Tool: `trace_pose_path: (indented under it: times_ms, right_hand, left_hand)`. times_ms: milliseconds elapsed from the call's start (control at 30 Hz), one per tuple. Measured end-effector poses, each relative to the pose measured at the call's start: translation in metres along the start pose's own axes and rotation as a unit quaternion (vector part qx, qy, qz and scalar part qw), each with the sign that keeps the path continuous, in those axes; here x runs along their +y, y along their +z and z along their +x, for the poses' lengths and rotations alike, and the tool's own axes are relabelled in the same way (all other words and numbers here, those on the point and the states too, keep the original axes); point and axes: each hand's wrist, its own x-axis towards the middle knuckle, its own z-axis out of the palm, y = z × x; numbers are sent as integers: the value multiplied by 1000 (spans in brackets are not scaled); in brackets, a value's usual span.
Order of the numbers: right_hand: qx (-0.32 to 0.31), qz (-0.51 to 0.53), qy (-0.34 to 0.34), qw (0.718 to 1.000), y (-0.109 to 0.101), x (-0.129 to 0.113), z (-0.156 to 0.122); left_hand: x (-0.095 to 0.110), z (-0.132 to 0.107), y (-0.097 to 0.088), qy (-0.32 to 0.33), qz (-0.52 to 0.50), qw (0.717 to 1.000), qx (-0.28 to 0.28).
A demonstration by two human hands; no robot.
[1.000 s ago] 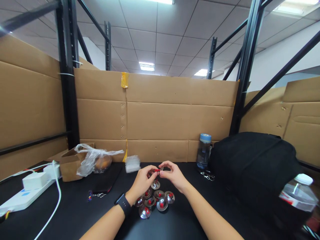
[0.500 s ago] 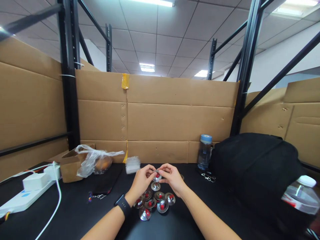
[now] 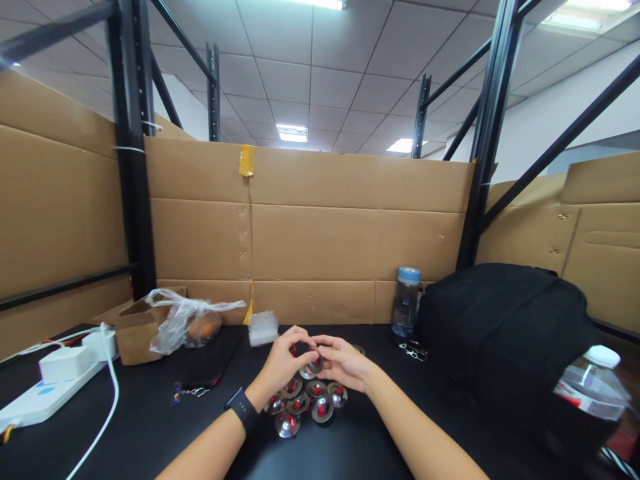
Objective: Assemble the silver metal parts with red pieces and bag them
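Take the held disc as the middle of the clock, with 12 o'clock pointing away from the person. This held disc [image 3: 316, 363], of shiny metal with red at its centre, is just above the near pile of discs [image 3: 299, 403], which lies on the black worktop [image 3: 360, 433] between 5 and 8 o'clock.

The left hand [image 3: 280, 365], at 9 o'clock, is grasping the held disc between its thumb and its curled fingers. The right hand [image 3: 347, 363], at 3 o'clock, has its fingers loosely stretched toward the left ones. Their tips are partly hidden, so I cannot tell if they also touch the metal.

Half a second ago, both hands were pinching the piece together, a little farther from the person, with its face showing between them. Now it sits lower, closer to the pile, and the right fingers are more relaxed. In my judgement, this means that the left hand carries most of the hold, while the right hand gives only light help or is letting go.

At about 2 o'clock, a single disc [image 3: 359, 349] shows partly behind the right hand, apart from the pile. At 10 o'clock stands a whitish plastic packet [image 3: 263, 329].
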Motion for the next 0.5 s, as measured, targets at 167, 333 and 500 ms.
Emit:
trace_pose_path:
  times_ms: [167, 333, 500]
  right_hand:
    - [27, 15, -56, 998, 1, 0, 2]
    - [97, 26, -119, 988, 3, 7, 12]
    - [126, -13, -134, 983, 5, 9, 13]
  left_hand:
    - [8, -1, 2, -33, 56, 996, 63]
    - [11, -1, 3, -34, 76, 996, 32]
    - [9, -2, 3, -44, 47, 998, -18]
